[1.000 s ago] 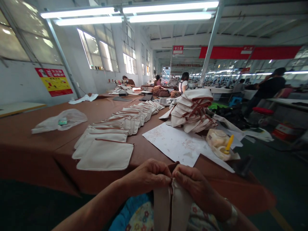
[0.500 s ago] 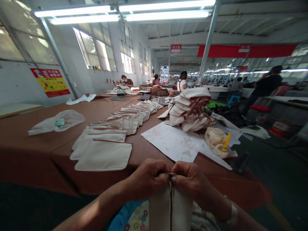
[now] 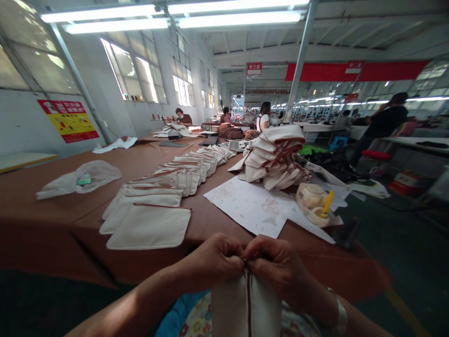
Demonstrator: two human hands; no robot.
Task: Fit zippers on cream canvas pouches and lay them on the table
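A cream fabric piece [image 3: 229, 304] with a brown strip down its middle hangs in front of me over my lap. My left hand [image 3: 224, 257] pinches its top end left of the strip. Close against it, my right hand [image 3: 270, 260] pinches the same end from the right. The fingertips nearly meet and hide the very end of the strip. Beyond my hands, to the left, a row of cream pieces with brown edging [image 3: 149, 227] lies overlapping on the brown-covered table [image 3: 206, 217].
A tall pile of cream pieces [image 3: 271, 159] stands behind a stained white sheet [image 3: 242, 201]. Right of the sheet is a glue container [image 3: 314, 201] with a yellow stick [image 3: 327, 203]. A plastic bag [image 3: 101, 173] lies at left. Other people work farther back.
Both hands have stayed at the top end of the fabric piece, with the right fingers shifting slightly. The view has moved a little, so the table contents appear slightly further left.
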